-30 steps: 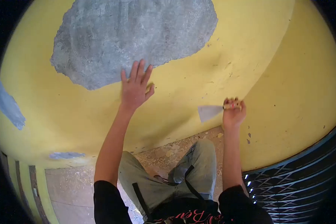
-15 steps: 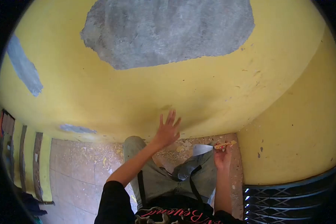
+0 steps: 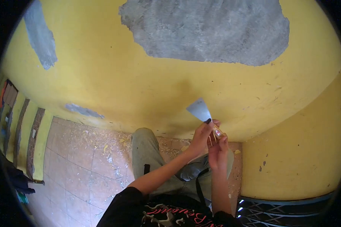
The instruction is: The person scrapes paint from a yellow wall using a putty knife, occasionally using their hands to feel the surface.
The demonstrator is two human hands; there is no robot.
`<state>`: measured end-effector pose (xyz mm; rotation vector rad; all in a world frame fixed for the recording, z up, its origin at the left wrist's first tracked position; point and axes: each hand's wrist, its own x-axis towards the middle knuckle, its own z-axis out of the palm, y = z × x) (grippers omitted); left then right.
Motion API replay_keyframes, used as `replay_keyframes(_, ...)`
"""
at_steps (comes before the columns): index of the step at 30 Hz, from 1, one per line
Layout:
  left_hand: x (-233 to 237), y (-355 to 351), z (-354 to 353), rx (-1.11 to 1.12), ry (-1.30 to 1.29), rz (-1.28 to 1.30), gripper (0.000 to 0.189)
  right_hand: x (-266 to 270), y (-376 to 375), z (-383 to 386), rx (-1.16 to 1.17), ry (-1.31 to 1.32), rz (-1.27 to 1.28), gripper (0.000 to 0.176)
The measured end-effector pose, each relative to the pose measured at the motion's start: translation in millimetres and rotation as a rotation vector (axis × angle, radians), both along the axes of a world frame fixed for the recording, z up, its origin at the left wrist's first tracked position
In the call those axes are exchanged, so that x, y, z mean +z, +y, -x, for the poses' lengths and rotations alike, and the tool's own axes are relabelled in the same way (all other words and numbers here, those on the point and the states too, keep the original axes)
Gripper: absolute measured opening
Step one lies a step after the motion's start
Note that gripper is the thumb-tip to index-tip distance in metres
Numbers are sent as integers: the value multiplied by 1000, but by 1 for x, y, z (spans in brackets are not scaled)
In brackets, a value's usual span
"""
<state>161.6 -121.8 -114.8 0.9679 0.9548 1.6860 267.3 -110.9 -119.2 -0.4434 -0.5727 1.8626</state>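
A putty knife with a wide metal blade points up and to the left in front of the yellow wall. My right hand holds its wooden-coloured handle, which carries a small label. At the neck, where blade meets handle, the fingers of my left hand close on the tool. Part of the handle is hidden behind my fingers. The blade looks apart from the wall. Higher up, a large bare grey patch has a ragged paint edge.
Smaller grey patches mark the wall at the left. Paint flakes litter the tiled floor beside my bent knee. A side wall meets this one at the right, above a dark metal lattice. Dark cloth lies far left.
My left hand has come away from near the wall and moved right to the putty knife. My right hand has raised the knife and turned its blade upward. The view has shifted left.
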Motion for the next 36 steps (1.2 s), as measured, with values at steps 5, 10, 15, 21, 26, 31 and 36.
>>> replay_keyframes(5,35,14,33,42,-345,-35,47,40,14,18,135,-584,-311,27)
replay_keyframes(10,69,37,64,-66,-443,-221,52,101,57,51,154,-1118,-786,26)
replay_keyframes(15,93,55,91,-25,-672,-288,51,134,74,90,-146,-1321,-1299,26)
replay_keyframes(21,103,59,111,-149,-697,-435,48,154,72,106,-161,-1356,-1389,29)
replay_keyframes(26,116,48,118,-18,-808,-396,49,143,68,126,-276,-1328,-1502,23)
replay_keyframes(31,113,49,123,-28,-791,-418,51,155,46,128,-159,-1386,-1454,21)
replay_keyframes(36,120,45,122,-91,-846,-447,51,167,38,124,-129,-1400,-1447,21)
